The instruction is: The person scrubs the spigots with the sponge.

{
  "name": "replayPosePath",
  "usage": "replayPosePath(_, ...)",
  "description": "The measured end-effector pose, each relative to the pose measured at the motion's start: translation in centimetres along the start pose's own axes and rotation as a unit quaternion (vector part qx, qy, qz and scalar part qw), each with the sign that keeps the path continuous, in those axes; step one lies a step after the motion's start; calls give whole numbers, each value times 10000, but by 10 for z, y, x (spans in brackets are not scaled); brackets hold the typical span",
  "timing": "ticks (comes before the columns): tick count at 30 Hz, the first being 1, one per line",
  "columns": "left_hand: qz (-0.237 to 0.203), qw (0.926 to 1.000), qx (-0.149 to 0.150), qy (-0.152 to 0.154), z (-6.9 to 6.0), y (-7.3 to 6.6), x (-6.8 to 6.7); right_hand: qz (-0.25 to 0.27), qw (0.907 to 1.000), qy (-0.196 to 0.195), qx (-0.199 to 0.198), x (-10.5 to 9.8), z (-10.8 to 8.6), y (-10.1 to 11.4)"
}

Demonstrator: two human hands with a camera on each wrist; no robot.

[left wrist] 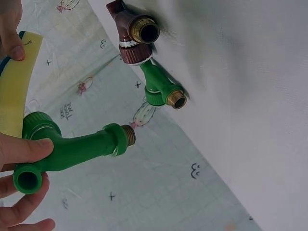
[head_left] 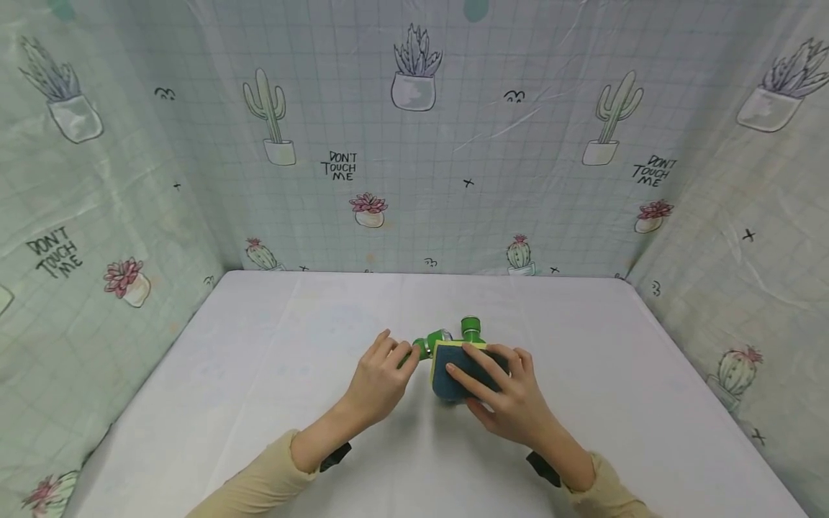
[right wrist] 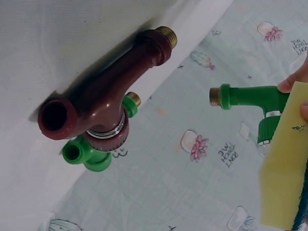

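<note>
My left hand grips a green plastic tap with a brass threaded end, thumb on its body near the spout. In my right hand is a sponge, yellow on one face and dark blue-green on the other, fingers spread over the dark face. The yellow face is turned toward the held tap's ribbed knob; whether they touch cannot be told. Beyond the sponge, a second green tap and a dark red-brown tap rest on the table. The head view shows no red-brown tap, only the green tap's top.
A white table lies under the hands. Patterned cloth with cactus drawings hangs at the back and both sides. Dark wrist devices show under both forearms, near the beige sleeves.
</note>
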State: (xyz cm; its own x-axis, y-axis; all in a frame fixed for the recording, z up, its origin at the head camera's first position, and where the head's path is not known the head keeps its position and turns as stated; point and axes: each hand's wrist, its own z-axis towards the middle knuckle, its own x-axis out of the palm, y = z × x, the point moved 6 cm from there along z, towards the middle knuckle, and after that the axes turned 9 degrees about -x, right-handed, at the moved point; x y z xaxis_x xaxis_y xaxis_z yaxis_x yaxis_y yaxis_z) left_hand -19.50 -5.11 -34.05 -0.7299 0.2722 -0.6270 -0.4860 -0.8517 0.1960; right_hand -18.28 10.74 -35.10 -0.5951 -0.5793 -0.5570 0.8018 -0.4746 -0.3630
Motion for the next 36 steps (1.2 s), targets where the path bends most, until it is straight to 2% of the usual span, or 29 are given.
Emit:
replayPosePath(5,330,9982,500,9,0,-2,0,231,9983,428,306,1,5,-4)
replayPosePath(9,559,9941,932,-51,-3,-2,0,550,9918,905,712,2,8,-9)
replayPosePath(12,635,9898,1252,-231,-5,-3,-1,744,9861,1151,939,3,11,-13)
replayPosePath(15,552,9860,1470,-561,-8,-3,-3,934,9812,1296,1083,4,13,-16)
replayPosePath(18,411,9818,1597,-943,-9,-2,-4,1238,9740,1421,1258,6,12,-19)
replayPosePath(24,131,9710,1769,-1606,-13,-1,-9,1845,9532,1621,1763,7,7,-26)
replayPosePath(28,4,9665,1790,-1841,-14,1,-15,2122,9434,1644,1949,7,6,-30)
replayPosePath(32,-75,9612,1873,-2024,-15,0,-20,2122,9412,1644,2050,8,5,-33)
replayPosePath(34,-98,9592,1898,-2093,-15,-1,-20,2070,9431,1590,2062,8,4,-34)
replayPosePath(36,-88,9606,1876,-2048,-15,-1,-20,1982,9471,1507,2023,7,3,-35)
